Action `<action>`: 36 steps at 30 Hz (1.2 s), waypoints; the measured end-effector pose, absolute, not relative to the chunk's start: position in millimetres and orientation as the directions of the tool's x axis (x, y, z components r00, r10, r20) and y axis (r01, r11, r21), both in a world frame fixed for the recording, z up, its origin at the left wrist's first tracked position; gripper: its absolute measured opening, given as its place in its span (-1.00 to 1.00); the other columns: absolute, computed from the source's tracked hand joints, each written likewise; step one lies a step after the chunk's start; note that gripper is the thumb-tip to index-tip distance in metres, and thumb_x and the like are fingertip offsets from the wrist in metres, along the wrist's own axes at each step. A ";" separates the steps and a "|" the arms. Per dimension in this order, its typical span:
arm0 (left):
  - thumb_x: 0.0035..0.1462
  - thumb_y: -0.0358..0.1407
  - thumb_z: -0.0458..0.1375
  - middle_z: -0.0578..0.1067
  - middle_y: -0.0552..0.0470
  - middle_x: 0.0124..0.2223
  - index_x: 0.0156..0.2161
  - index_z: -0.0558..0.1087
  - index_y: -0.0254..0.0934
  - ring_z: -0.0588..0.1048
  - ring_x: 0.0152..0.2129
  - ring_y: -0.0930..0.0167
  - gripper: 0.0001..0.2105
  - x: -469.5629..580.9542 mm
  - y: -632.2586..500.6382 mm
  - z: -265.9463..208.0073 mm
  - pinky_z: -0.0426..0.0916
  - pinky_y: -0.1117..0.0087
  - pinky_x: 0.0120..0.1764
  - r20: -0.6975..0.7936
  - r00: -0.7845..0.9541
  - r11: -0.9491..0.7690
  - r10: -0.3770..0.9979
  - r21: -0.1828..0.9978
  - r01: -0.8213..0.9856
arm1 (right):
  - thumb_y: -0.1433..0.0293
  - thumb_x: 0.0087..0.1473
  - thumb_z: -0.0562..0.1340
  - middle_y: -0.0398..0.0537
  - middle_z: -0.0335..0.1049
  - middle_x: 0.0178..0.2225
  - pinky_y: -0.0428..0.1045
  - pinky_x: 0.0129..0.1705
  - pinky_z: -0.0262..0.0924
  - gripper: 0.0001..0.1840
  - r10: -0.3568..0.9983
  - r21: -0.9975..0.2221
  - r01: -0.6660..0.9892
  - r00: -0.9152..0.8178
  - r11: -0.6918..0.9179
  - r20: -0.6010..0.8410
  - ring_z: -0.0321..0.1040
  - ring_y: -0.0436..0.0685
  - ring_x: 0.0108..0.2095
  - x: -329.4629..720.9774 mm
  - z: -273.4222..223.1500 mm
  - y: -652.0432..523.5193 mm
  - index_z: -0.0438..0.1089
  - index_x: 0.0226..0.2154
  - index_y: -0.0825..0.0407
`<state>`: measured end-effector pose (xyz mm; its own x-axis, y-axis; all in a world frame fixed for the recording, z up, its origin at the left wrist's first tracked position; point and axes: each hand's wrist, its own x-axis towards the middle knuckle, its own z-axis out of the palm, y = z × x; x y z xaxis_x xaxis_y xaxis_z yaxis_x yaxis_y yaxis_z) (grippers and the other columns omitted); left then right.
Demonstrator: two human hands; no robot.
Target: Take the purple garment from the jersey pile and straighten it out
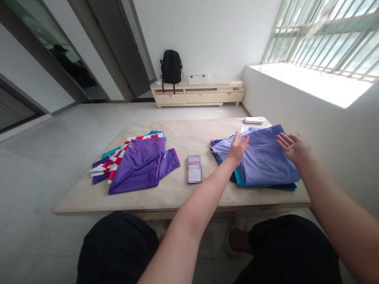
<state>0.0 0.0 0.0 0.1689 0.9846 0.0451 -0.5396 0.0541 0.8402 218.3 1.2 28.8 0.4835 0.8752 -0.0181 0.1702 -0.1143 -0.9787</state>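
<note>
A lavender folded garment (263, 161) lies on top of a stack at the right of the table, with teal and dark blue cloth (241, 182) showing beneath it. My left hand (239, 146) is over the left side of the lavender cloth, fingers apart and gripping nothing. At the cloth's right side, my right hand (293, 146) is open with the palm turned up and the fingers stretched toward the left. Whether either hand touches the fabric I cannot tell. Another pile, topped by a purple garment (139, 163), lies at the left, with a red-and-white checked cloth (118, 157) partly under it.
A phone-like object (194, 169), its face blurred, lies mid-table (183, 197). A white oblong device (254, 120) sits at the far right corner. Beyond stand a low cabinet (198, 96) with a black backpack (171, 67) and a white box (198, 79). A barred window (322, 35) is at right.
</note>
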 end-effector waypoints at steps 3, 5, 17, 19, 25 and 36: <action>0.34 -0.27 0.15 0.11 -0.21 0.46 0.42 0.08 -0.24 0.14 0.39 0.19 -0.38 -24.7 -0.2 -18.5 0.17 0.10 0.33 0.182 0.128 -0.138 0.975 0.946 -0.293 | 0.35 0.32 0.07 0.10 0.53 -0.13 0.03 -0.12 0.47 -0.87 0.845 -0.998 0.063 0.534 -0.010 0.025 0.58 0.00 -0.16 187.0 -3.6 0.5 0.29 -0.23 0.03; 0.36 -0.17 0.11 0.20 -0.20 0.43 0.40 0.17 -0.20 0.24 0.35 0.18 -0.44 -70.8 -27.9 -45.1 0.23 0.09 0.31 0.289 0.222 -0.302 0.931 0.953 0.026 | 0.32 0.20 0.22 0.02 0.57 -0.22 0.15 -0.09 0.51 -0.80 0.829 -0.999 0.038 0.558 0.016 0.035 0.59 0.12 -0.19 170.2 -30.4 -23.9 0.35 -0.12 0.02; 0.32 -0.28 0.09 0.51 -0.20 0.16 -0.01 0.53 -0.28 0.50 0.12 0.20 -0.76 -363.2 -102.9 -63.5 0.42 0.10 0.17 0.266 -0.051 -0.117 0.963 0.577 0.809 | 0.11 0.23 0.16 0.12 0.19 0.36 0.29 0.32 0.12 -0.43 0.936 -0.510 0.852 0.072 0.121 0.343 0.13 0.45 0.33 104.1 -87.8 -52.1 0.44 0.19 0.00; 0.33 -0.28 0.07 0.54 -0.25 0.06 0.01 0.49 -0.33 0.58 -0.04 0.22 -0.74 -365.7 -101.1 -61.9 0.53 0.16 -0.02 0.259 -0.159 -0.040 0.953 0.623 0.781 | 0.05 0.27 0.12 0.18 -0.05 0.45 0.35 0.35 0.01 -0.31 0.969 -0.361 0.929 0.007 0.085 0.245 -0.08 0.49 0.42 89.0 -105.3 -47.9 0.29 0.31 0.05; 0.25 -0.28 0.18 0.50 -0.16 0.12 0.07 0.47 -0.28 0.53 0.02 0.27 -0.69 -340.2 -110.6 -51.1 0.53 0.32 -0.07 0.251 -0.051 -0.129 0.967 0.650 0.749 | 0.07 0.33 0.01 0.25 -0.23 0.49 0.35 0.37 -0.12 -0.25 0.962 -0.078 0.995 -0.045 0.069 0.270 -0.21 0.47 0.45 75.8 -135.6 -58.4 0.05 0.42 0.11; 0.29 -0.21 0.12 0.46 -0.13 0.25 0.27 0.35 -0.27 0.45 0.19 0.26 -0.52 -361.1 -125.1 -45.1 0.37 0.25 0.20 0.135 0.040 -0.108 0.990 0.538 0.836 | 0.10 0.31 0.05 0.23 -0.17 0.48 0.34 0.36 -0.11 -0.28 0.945 -0.100 0.992 -0.041 0.077 0.325 -0.16 0.46 0.43 75.4 -137.4 -58.8 0.10 0.40 0.10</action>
